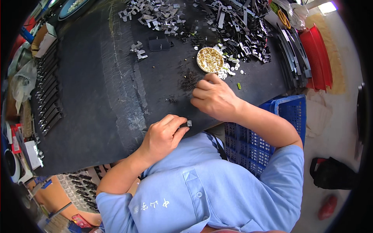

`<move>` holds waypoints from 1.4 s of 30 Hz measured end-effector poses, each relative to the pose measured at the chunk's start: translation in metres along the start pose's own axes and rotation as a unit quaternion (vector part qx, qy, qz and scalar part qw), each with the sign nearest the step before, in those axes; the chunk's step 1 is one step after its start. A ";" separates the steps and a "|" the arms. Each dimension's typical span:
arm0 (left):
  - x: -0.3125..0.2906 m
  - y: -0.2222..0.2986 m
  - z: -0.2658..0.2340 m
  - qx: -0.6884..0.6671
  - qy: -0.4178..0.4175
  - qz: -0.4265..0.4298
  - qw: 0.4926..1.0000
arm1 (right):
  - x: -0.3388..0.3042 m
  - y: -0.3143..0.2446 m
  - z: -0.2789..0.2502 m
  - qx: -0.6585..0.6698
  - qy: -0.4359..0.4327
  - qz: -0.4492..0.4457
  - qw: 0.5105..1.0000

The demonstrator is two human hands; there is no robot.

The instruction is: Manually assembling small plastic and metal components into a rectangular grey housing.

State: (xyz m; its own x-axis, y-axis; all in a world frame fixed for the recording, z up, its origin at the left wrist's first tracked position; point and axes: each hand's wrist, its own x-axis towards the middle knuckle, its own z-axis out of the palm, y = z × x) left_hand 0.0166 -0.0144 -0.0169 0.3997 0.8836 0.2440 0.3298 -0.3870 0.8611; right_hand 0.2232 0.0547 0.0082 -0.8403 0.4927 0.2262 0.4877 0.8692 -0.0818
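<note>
My left hand is closed in a pinch near the table's front edge. Between its thumb and fingertips sits a small grey metal piece. Further off and to the right, my right hand is curled, its knuckles up and its fingertips hidden, so what it holds cannot be made out. It lies just in front of a round white dish filled with tiny brass-coloured parts. Dark, tiny screw-like pieces are scattered to the left of that hand.
Grey metal brackets and black parts are heaped at the back. White discs lie beside the dish. Black strips line the left side. Red baskets and a blue crate stand at right.
</note>
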 end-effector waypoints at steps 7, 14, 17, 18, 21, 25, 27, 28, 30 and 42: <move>-0.005 -0.001 0.002 -0.008 0.002 -0.029 1.000 | 0.001 -0.017 -0.005 0.141 -0.009 0.082 0.987; -0.001 -0.004 0.007 0.032 0.004 0.027 0.999 | 0.002 -0.028 -0.004 0.196 -0.017 0.082 0.977; 0.000 -0.003 0.007 0.076 -0.014 0.046 0.996 | 0.010 -0.036 -0.014 0.093 -0.056 0.026 0.994; 0.000 -0.003 0.006 0.096 -0.027 0.044 0.994 | 0.011 -0.039 -0.016 0.037 -0.083 0.009 0.996; 0.001 -0.004 0.008 0.073 -0.013 0.073 0.995 | 0.011 -0.040 -0.019 0.042 -0.109 0.017 0.993; 0.000 -0.003 0.008 0.078 -0.039 0.071 0.994 | 0.001 -0.039 -0.014 0.066 -0.095 0.040 0.992; 0.005 -0.003 0.004 0.032 -0.019 0.052 0.998 | -0.002 -0.031 -0.012 0.107 -0.043 0.048 0.992; 0.005 -0.002 0.004 0.030 -0.020 0.053 0.998 | -0.005 -0.029 -0.009 0.140 -0.034 0.070 0.987; 0.005 0.000 0.004 -0.024 0.004 -0.031 0.999 | -0.016 -0.028 0.001 0.234 0.019 0.115 0.965; 0.017 -0.011 -0.005 -0.018 -0.104 -0.027 0.994 | -0.002 -0.034 -0.008 0.124 -0.005 0.065 0.990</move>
State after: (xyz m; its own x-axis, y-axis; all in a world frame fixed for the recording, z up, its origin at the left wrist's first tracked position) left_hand 0.0155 0.0063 -0.0197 0.5526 0.8271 0.1029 0.3258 -0.3280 0.8868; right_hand 0.2101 0.0234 0.0182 -0.7771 0.6006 0.1881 0.5201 0.7811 -0.3455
